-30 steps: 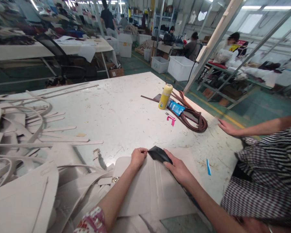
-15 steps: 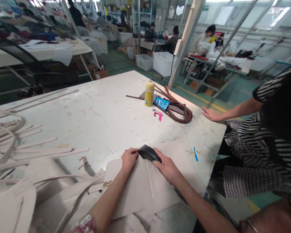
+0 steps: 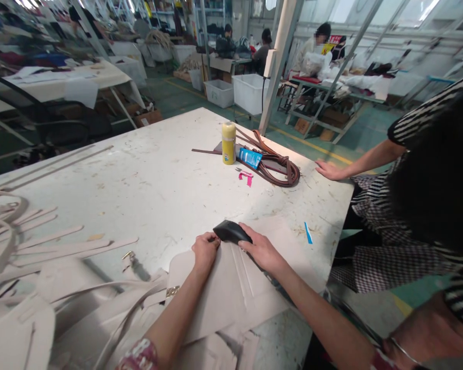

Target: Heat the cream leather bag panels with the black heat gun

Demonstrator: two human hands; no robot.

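Note:
My right hand (image 3: 261, 247) is wrapped round a black corded hand tool (image 3: 231, 232) with a broad front end; its exact kind is unclear. The tool's front end is just right of the fingertips of my left hand (image 3: 206, 250). Those fingers are closed on the far edge of a beige leather panel (image 3: 221, 288), and what lies right at the fingertips is too small to make out. The panel lies on the table with raised parallel seams down its middle. A gold metal fitting (image 3: 172, 292) sits on its left side.
Beige straps and cut pieces (image 3: 73, 288) are heaped at left. Further back stand a yellow bottle (image 3: 228, 144), coiled brown straps (image 3: 285, 172) and pink-handled snips (image 3: 246, 176). A blue strip (image 3: 307, 233) lies at right. Another person's hand (image 3: 332, 170) rests on the table's right edge.
The view has shifted slightly, so the background sits further left and higher. The black tool has tilted a little, and its front end stays beside my left fingertips. Both hands keep their hold.

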